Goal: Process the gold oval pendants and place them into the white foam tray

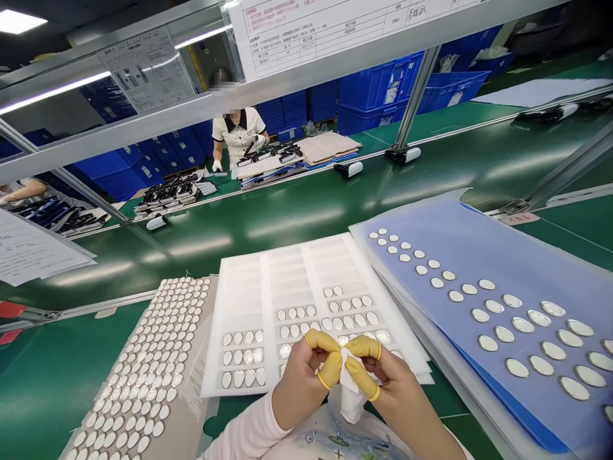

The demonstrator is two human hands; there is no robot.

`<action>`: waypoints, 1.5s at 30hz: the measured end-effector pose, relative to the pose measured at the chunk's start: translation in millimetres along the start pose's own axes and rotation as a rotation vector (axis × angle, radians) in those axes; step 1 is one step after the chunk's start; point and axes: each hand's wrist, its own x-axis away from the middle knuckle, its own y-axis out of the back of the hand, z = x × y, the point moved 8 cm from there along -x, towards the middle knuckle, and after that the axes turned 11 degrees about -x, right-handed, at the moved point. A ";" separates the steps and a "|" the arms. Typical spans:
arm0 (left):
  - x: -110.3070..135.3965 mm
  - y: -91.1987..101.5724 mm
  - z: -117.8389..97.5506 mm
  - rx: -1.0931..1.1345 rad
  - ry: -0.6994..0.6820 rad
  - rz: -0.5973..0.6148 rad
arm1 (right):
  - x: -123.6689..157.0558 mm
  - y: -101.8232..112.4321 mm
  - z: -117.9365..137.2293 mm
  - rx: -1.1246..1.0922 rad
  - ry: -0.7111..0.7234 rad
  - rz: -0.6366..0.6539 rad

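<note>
1. Bottom centre of frame: the left hand and right hand, wearing yellow finger cots, pinch a white cloth. Whether it encloses a part cannot be told.
2. Centre: white slotted tray holds oval pieces.
3. Caution: low wrists or trailing cloth could dislodge pieces.
4. Caution: a slack pinch could drop any hidden part.

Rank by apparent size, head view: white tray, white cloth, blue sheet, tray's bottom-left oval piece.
1. Blue sheet
2. White tray
3. White cloth
4. Bottom-left oval piece
Apparent size only.
</note>
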 end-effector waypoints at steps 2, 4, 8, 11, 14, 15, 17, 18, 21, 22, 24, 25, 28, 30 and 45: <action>0.7 -2.0 2.0 0.004 0.010 0.021 | 0.7 -0.3 -6.8 -0.052 -0.057 -0.019; 1.1 -4.8 2.4 0.010 0.016 0.042 | 1.6 -0.9 -16.9 -0.154 -0.152 -0.047; 1.4 -7.3 0.8 -0.024 0.007 0.053 | 2.7 -3.7 -32.6 -0.356 -0.315 -0.042; 1.0 -8.3 0.7 -0.048 -0.011 0.073 | 2.9 -3.1 -38.0 -0.423 -0.374 0.030; 0.2 -8.6 1.7 -0.032 -0.010 0.106 | 4.1 1.4 -44.6 -0.407 -0.403 0.092; -0.1 -7.6 1.9 -0.017 -0.002 0.108 | 4.5 3.2 -47.6 -0.378 -0.407 0.104; -0.6 -5.0 1.2 0.028 0.021 0.106 | 5.0 6.0 -54.2 -0.294 -0.412 0.122; -0.7 -3.6 0.2 0.055 0.031 0.104 | 5.3 6.3 -57.4 -0.261 -0.415 0.131; -0.7 -0.4 -5.5 0.124 0.043 0.105 | 5.1 4.9 -62.7 -0.246 -0.425 0.146; -0.8 1.0 -7.8 0.135 0.038 0.100 | 4.4 5.6 -62.3 -0.258 -0.419 0.132; -1.4 4.0 -11.8 0.137 0.021 0.083 | 2.4 8.4 -57.9 -0.273 -0.386 0.091; -1.7 5.1 -13.0 0.131 0.016 0.076 | 1.5 10.0 -54.5 -0.273 -0.364 0.069; -2.8 7.1 -13.6 0.112 0.020 0.057 | 0.5 11.0 -43.5 -0.281 -0.311 0.021; -2.8 7.1 -12.7 0.105 0.027 0.048 | 0.4 7.7 -36.4 -0.301 -0.285 0.001; 7.1 4.8 -13.5 -0.175 -0.120 0.015 | 0.0 -12.6 -45.6 -0.259 -0.384 0.121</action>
